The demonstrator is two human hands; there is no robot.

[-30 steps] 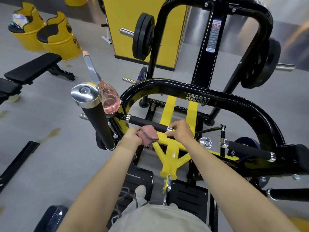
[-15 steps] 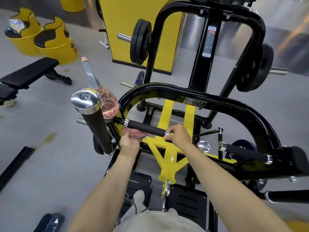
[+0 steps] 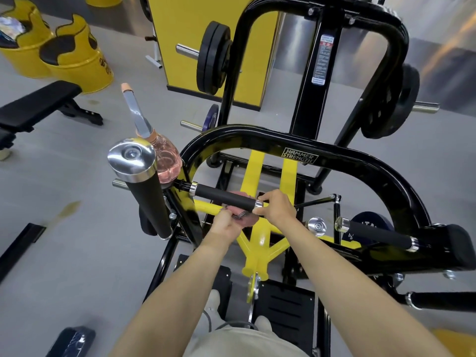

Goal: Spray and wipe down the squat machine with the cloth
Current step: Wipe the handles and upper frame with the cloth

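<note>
View from a head-worn camera, looking down along two bare forearms. A large black and yellow steel squat machine (image 3: 257, 136) fills most of the scene, with a curved black tube crossing the middle and yellow bars beneath it. It stands on a smooth grey floor (image 3: 77, 240). Behind it rises a flat yellow panel (image 3: 201, 34). At far left is a black padded bench (image 3: 38, 101), and beyond it two yellow drum-shaped stools with black tops (image 3: 77, 60). Round black weight plates hang on the machine's left peg (image 3: 212, 57) and its right peg (image 3: 394, 99).

On the machine's left side an upright black foam grip with a chrome cap (image 3: 146, 197) stands close to the camera. Just behind it, a clear rounded spray bottle of pink liquid (image 3: 167, 161) sits on the frame, its long nozzle tilted up and to the left.

A horizontal black foam handle with chrome collars (image 3: 224, 198) juts from the left of the frame towards the centre. The right hand (image 3: 277, 207) grips its chrome-tipped free end, fingers curled round it. The left hand (image 3: 224, 225) is just below the handle, fingers curled tightly on a small pink cloth with a dark stitched edge (image 3: 240, 219). The cloth is bunched against the handle near its free end, showing pink both above and below the foam.
</note>
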